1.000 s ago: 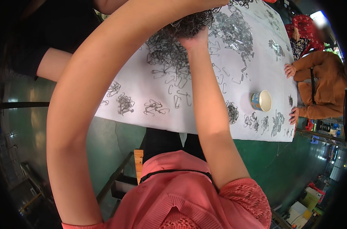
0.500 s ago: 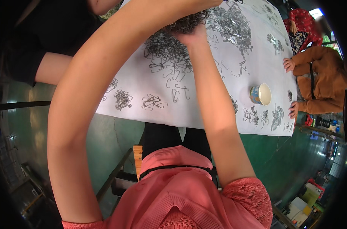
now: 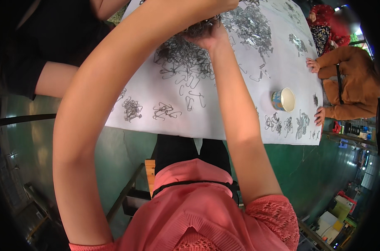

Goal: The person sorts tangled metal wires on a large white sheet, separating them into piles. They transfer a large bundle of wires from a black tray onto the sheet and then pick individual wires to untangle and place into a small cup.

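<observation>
At the top edge my left hand is only partly in view, its arm arching over the table; its fingers are cut off. Beneath it my right hand cups a dark tangled clump of wire hooks, its fingers mostly hidden by the clump and my left arm. A large heap of loose S-shaped wire hooks spreads on the white-covered table just below the clump. Farther right lies a broad pile of shiny metal clip-like pieces.
Small groups of hooks lie along the near edge of the white table cover. A paper cup stands at right. One co-worker in brown rests both hands on the right edge; another in black is at left.
The clump of hooks and both my hands sit slightly lower and farther left in view. The table has shifted a little left too. A person in red at the far right has changed posture.
</observation>
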Tool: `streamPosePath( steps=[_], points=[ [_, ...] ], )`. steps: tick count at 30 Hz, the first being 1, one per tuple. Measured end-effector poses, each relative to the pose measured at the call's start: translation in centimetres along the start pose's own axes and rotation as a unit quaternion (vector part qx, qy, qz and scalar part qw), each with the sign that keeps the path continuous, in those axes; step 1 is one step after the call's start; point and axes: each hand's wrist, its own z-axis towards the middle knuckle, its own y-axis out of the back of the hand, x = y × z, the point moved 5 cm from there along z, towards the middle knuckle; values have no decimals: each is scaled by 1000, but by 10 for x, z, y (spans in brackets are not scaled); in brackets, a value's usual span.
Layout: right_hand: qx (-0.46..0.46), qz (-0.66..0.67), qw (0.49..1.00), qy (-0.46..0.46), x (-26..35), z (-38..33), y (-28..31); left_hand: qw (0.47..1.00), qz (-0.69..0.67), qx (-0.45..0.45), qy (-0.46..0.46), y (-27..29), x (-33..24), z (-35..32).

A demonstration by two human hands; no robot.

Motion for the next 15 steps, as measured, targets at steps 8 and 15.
streamPosePath(
  steps=[8,15],
  points=[
    [34,73,997,-13,-9,24,13,1000,14,3,8,8,4,1],
    [27,91,995,-6,-9,26,6,1000,16,3,10,8,11,-3]
  ],
)
